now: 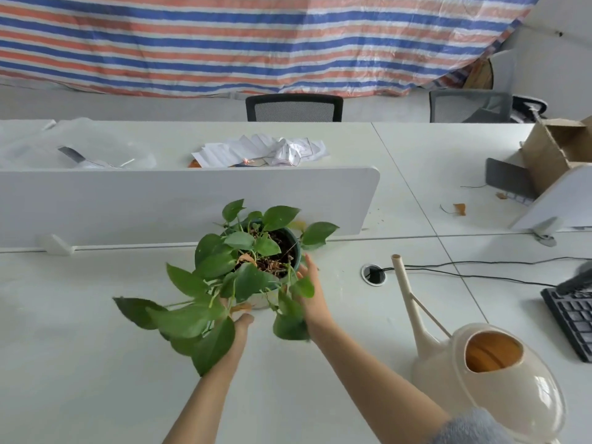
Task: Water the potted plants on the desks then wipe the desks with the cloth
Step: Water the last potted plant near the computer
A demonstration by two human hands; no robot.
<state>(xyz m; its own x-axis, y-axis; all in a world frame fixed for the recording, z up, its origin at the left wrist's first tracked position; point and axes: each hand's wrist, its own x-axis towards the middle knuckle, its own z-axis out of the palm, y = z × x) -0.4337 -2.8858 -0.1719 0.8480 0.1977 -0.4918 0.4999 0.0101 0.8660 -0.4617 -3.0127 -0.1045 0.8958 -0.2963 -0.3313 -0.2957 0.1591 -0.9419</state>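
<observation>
A potted plant (260, 301) with broad green trailing leaves stands on the white desk (96, 379), close to the divider panel. My left hand (244, 319) reaches to the pot's near left side; leaves hide its fingers. My right hand (312, 285) lies along the pot's right side, fingers stretched out and apart, at or very near the pot wall. A cream watering can (499, 389) with a long thin spout stands on the desk to the right, untouched. A grey fuzzy thing (576, 278), possibly the cloth, lies at the right edge above the keyboard.
A white divider panel (179, 203) stands just behind the plant. A cable hole (373, 274) with black cables and a black keyboard (573, 322) lie to the right. Papers (262, 150), a cardboard box (557, 152) and two chairs are beyond.
</observation>
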